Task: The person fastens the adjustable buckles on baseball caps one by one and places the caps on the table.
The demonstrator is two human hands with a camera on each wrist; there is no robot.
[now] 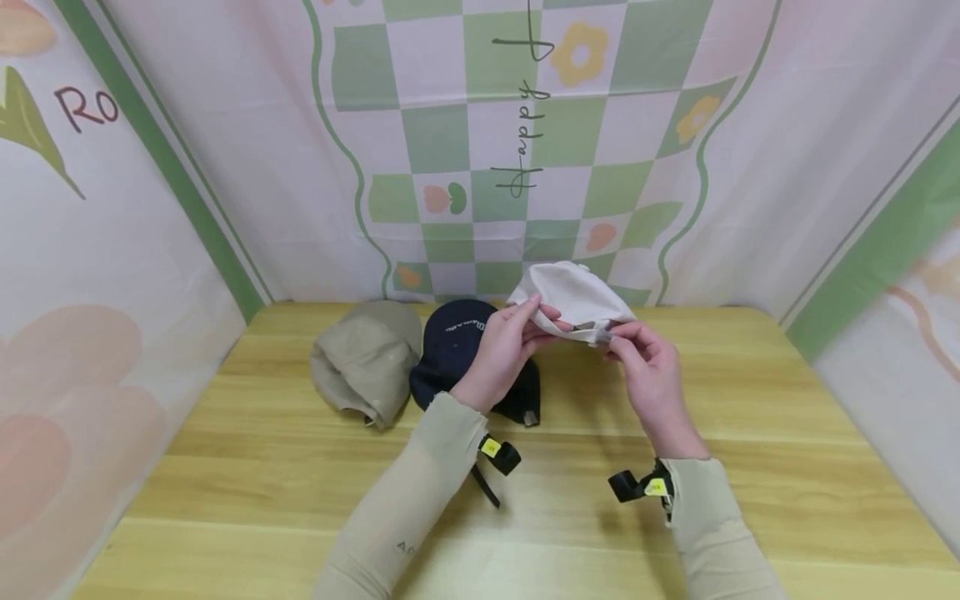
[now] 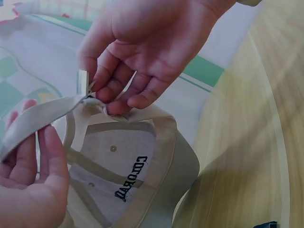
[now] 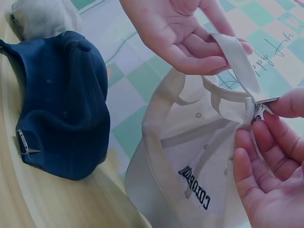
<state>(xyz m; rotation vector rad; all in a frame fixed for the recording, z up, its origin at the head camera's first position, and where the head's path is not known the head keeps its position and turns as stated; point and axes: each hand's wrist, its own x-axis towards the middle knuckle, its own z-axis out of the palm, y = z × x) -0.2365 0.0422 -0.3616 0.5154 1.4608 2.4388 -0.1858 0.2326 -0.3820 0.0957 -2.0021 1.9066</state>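
Observation:
Both hands hold a white baseball cap (image 1: 577,292) up over the back of the table. Its inside faces the wrist cameras, showing dark lettering through the front panel (image 3: 194,187). My left hand (image 1: 506,342) pinches the cap's back strap (image 2: 42,116) between thumb and fingers. At the strap's metal buckle (image 3: 267,100), my right hand (image 1: 651,371) pinches with thumb and fingertips. A navy cap (image 1: 450,354) lies on the table behind my left forearm, which partly covers it; its own strap buckle (image 3: 23,142) shows in the right wrist view.
A beige cap (image 1: 367,358) sits left of the navy one. The wooden table (image 1: 262,500) ends at a fabric backdrop (image 1: 435,142) with green checks. Each wrist wears a black camera strap; a loose strap end (image 1: 486,487) hangs by the left forearm.

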